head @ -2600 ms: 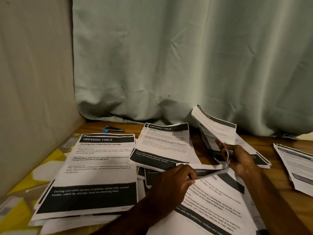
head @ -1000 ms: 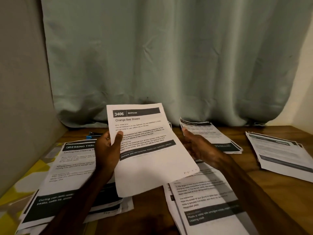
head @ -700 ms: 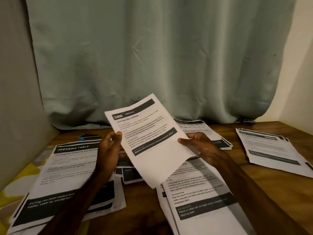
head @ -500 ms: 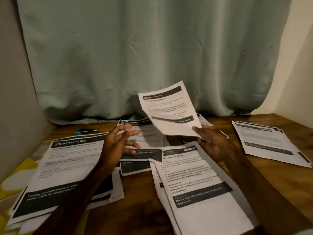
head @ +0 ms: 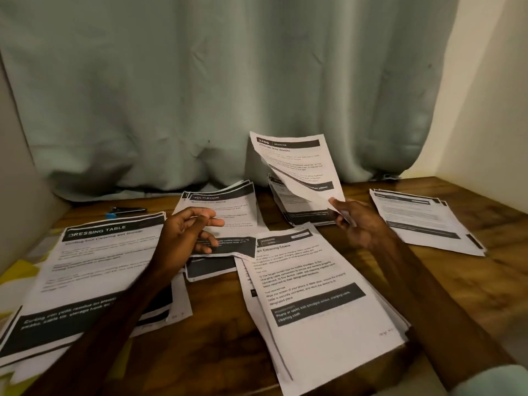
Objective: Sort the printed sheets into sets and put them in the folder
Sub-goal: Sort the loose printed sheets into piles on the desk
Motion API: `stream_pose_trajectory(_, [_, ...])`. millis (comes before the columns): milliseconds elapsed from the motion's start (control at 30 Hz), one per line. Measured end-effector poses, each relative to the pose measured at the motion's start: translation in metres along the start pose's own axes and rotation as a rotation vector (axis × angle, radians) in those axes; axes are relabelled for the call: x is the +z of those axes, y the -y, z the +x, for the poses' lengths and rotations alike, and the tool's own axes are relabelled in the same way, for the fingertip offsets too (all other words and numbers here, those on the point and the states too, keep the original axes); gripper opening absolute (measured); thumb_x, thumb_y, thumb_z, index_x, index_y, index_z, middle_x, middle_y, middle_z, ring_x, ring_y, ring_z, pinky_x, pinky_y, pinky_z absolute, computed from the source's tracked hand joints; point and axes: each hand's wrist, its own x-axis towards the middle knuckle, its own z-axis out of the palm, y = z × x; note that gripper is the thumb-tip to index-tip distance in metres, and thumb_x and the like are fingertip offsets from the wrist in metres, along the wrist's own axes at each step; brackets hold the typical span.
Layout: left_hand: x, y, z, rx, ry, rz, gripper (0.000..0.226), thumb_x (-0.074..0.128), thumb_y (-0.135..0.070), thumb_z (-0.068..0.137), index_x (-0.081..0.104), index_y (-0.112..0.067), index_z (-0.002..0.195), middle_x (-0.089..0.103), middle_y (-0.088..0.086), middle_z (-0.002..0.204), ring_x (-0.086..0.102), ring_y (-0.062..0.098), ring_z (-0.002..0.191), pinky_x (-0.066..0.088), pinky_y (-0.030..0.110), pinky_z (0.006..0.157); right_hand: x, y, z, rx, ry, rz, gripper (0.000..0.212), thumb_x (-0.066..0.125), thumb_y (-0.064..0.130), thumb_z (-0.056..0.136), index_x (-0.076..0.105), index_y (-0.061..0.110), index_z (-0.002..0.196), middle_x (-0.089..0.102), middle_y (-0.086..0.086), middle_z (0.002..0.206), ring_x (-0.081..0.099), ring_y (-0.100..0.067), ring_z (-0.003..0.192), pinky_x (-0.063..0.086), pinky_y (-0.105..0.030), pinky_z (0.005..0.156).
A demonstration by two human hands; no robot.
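A thick stack of white printed sheets headed BEDROOM lies on the brown wooden table, nearest the camera. Just beyond its far right corner the right hand pinches, between thumb and fingers, the lower corner of a single white sheet numbered 3406. That sheet stands nearly upright and curled, clear of the table. Under it, behind the BEDROOM stack, rests a smaller pile with a black band.

Off the BEDROOM stack's far left corner the left hand is over the fanned pile headed MULTI-ROOM, fingers loosely spread and gripping nothing; whether it touches the paper I cannot tell. Further left of the BEDROOM stack lies the large pile headed DRESSING TABLE, and beyond that pile a small black and blue object. Well to the right of the BEDROOM stack sits another pile of printed sheets. A pale green curtain hangs behind everything
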Motion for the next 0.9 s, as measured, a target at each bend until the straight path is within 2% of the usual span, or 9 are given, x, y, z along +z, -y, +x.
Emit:
stream_pose_trajectory(100, [0.001, 0.002, -0.001, -0.001, 0.034, 0.021, 0.023, 0.051, -0.02, 0.105, 0.065, -0.004, 0.115, 0.077, 0.009, 0.106, 0.07, 0.033, 0.071, 0.058, 0.03, 0.054, -0.016, 0.012, -0.025, -0.002, 0.009, -0.222, 0.017, 0.073, 0.019, 0.093, 0.065, 0.015, 0.107, 0.07, -0.003, 0.101, 0.062, -0.015, 0.08, 0.053, -0.025, 0.057])
stream_pose_trajectory(167, [0.001, 0.003, -0.001, 0.002, 0.055, 0.038, 0.022, 0.051, -0.019, 0.105, 0.065, -0.005, 0.114, 0.077, 0.008, 0.106, 0.07, 0.033, 0.071, 0.058, 0.031, 0.054, -0.031, 0.015, -0.038, 0.029, 0.059, -0.339, 0.012, 0.074, 0.023, 0.092, 0.065, 0.02, 0.099, 0.07, -0.005, 0.108, 0.063, -0.016, 0.083, 0.055, -0.028, 0.065])
stream_pose_trajectory(267, [0.001, 0.007, -0.002, 0.023, 0.083, 0.114, 0.016, 0.056, -0.017, 0.103, 0.066, -0.01, 0.112, 0.077, 0.007, 0.106, 0.072, 0.033, 0.075, 0.06, 0.034, 0.058, -0.049, 0.007, -0.05, 0.02, 0.021, -0.67, 0.019, 0.073, 0.033, 0.093, 0.066, 0.019, 0.103, 0.069, -0.003, 0.105, 0.062, -0.013, 0.081, 0.051, -0.02, 0.056])
stream_pose_trajectory(367, [0.004, 0.015, -0.004, 0.144, 0.094, 0.401, 0.013, 0.069, -0.019, 0.096, 0.07, -0.025, 0.107, 0.074, -0.008, 0.106, 0.07, 0.014, 0.087, 0.056, 0.029, 0.074, -0.069, -0.005, -0.062, 0.026, -0.044, -0.916, 0.021, 0.073, 0.04, 0.092, 0.061, 0.023, 0.097, 0.06, 0.006, 0.09, 0.055, -0.009, 0.075, 0.04, -0.019, 0.055])
stream_pose_trajectory(500, [0.004, 0.029, -0.003, 0.37, 0.172, 0.864, 0.029, 0.078, -0.04, 0.087, 0.065, -0.035, 0.112, 0.061, -0.015, 0.119, 0.052, 0.009, 0.112, 0.041, 0.03, 0.095, -0.104, -0.016, -0.081, -0.019, -0.078, -0.905, 0.017, 0.075, 0.029, 0.092, 0.069, 0.017, 0.1, 0.065, 0.006, 0.086, 0.062, -0.01, 0.074, 0.044, -0.018, 0.055])
stream_pose_trajectory(600, [0.003, 0.039, -0.001, 0.433, 0.251, 0.857, 0.04, 0.078, -0.044, 0.085, 0.063, -0.033, 0.12, 0.055, -0.011, 0.133, 0.044, 0.014, 0.128, 0.03, 0.032, 0.107, -0.118, -0.026, -0.097, -0.062, -0.058, -0.895, 0.018, 0.076, 0.029, 0.091, 0.073, 0.015, 0.102, 0.071, 0.006, 0.088, 0.068, -0.012, 0.079, 0.05, -0.02, 0.06])
stream_pose_trajectory(700, [0.006, 0.043, -0.004, 0.408, 0.264, 0.873, 0.038, 0.078, -0.036, 0.087, 0.063, -0.031, 0.122, 0.056, -0.006, 0.134, 0.042, 0.015, 0.127, 0.032, 0.035, 0.105, -0.122, -0.035, -0.108, -0.097, 0.007, -0.96, 0.021, 0.075, 0.034, 0.091, 0.076, 0.015, 0.101, 0.073, 0.005, 0.092, 0.069, -0.012, 0.081, 0.051, -0.018, 0.062])
stream_pose_trajectory(833, [0.004, 0.049, -0.004, 0.376, 0.304, 0.89, 0.032, 0.074, -0.036, 0.09, 0.062, -0.032, 0.12, 0.059, -0.007, 0.129, 0.046, 0.017, 0.124, 0.034, 0.035, 0.104, -0.117, -0.042, -0.115, -0.184, 0.061, -1.084, 0.03, 0.076, 0.041, 0.087, 0.078, 0.014, 0.101, 0.076, 0.0, 0.098, 0.07, -0.017, 0.083, 0.058, -0.033, 0.076])
stream_pose_trajectory(900, [0.003, 0.05, -0.004, 0.378, 0.312, 0.882, 0.029, 0.072, -0.035, 0.092, 0.063, -0.032, 0.119, 0.06, -0.009, 0.127, 0.048, 0.017, 0.123, 0.034, 0.034, 0.103, -0.114, -0.045, -0.115, -0.233, 0.075, -1.126, 0.031, 0.078, 0.042, 0.085, 0.078, 0.016, 0.102, 0.076, 0.002, 0.102, 0.07, -0.013, 0.082, 0.058, -0.031, 0.077])
